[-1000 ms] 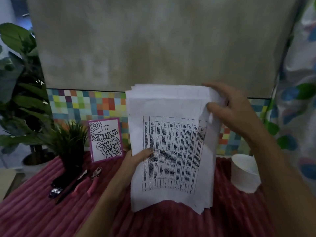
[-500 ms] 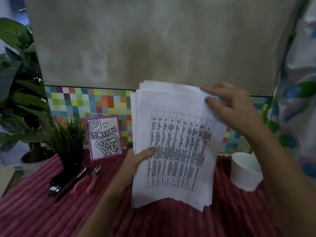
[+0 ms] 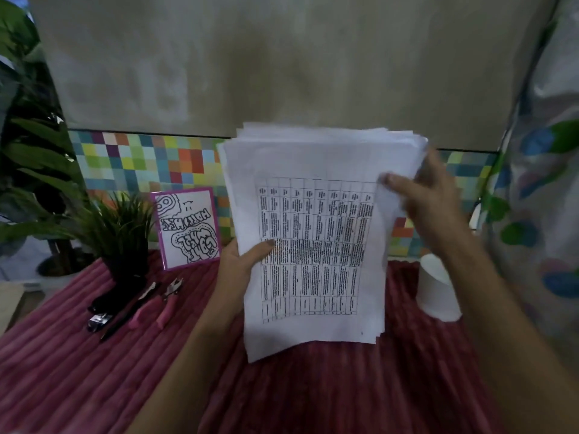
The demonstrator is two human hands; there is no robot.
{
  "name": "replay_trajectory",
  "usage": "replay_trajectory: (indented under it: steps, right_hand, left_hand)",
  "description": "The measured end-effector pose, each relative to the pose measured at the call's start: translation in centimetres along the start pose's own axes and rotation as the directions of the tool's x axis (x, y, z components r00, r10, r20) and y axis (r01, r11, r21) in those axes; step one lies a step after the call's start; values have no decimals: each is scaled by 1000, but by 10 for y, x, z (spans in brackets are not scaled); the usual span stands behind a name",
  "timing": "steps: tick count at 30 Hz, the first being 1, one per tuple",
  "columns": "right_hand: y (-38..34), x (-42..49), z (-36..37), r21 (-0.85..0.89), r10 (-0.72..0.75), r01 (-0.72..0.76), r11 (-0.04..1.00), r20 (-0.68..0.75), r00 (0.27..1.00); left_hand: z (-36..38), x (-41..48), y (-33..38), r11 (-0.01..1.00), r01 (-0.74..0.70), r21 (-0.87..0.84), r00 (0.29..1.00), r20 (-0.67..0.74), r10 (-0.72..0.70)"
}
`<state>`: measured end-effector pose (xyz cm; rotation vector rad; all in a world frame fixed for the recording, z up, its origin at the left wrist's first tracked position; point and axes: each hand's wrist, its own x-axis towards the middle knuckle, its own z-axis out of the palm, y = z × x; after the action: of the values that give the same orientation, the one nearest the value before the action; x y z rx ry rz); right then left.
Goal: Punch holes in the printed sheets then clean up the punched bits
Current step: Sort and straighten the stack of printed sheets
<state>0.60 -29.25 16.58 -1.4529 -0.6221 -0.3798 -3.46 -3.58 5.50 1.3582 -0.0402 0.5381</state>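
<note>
A stack of printed sheets point(image 3: 313, 239), white with a black table grid on the front page, stands upright above the red ribbed cloth. My left hand point(image 3: 242, 261) grips its left edge, thumb across the print. My right hand point(image 3: 419, 198) holds the upper right side, fingers bending back the front sheets' right edge. A pink-handled punch tool point(image 3: 167, 300) lies on the cloth to the left, apart from both hands.
A black stapler point(image 3: 100, 317), a black pen point(image 3: 125, 317) and a second pink-handled tool point(image 3: 141, 308) lie at left. A small potted plant point(image 3: 119, 233) and a purple-framed card point(image 3: 188, 228) stand behind them. A white paper cup point(image 3: 437, 289) sits at right. Patterned curtain hangs far right.
The stack has tilted slightly and shifted right. My right hand slid down from the top right corner to the right edge and curls the front sheets back.
</note>
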Motion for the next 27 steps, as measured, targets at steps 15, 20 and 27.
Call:
replay_trajectory:
  steps: [15,20,27]
  right_hand:
    - [21,-37,10,-60,-90,82,995,-154,984]
    - [44,-49,-1,113,133,-120,986,-120,984]
    - [60,-55,-3,29,269,-268,963,-112,956]
  left_hand:
    - [45,-21,41,870,-429,244,874,-133,468]
    - [38,-15,22,911,-323,256,931,-86,354]
    - [47,-8,29,936,-258,238,955,-83,284]
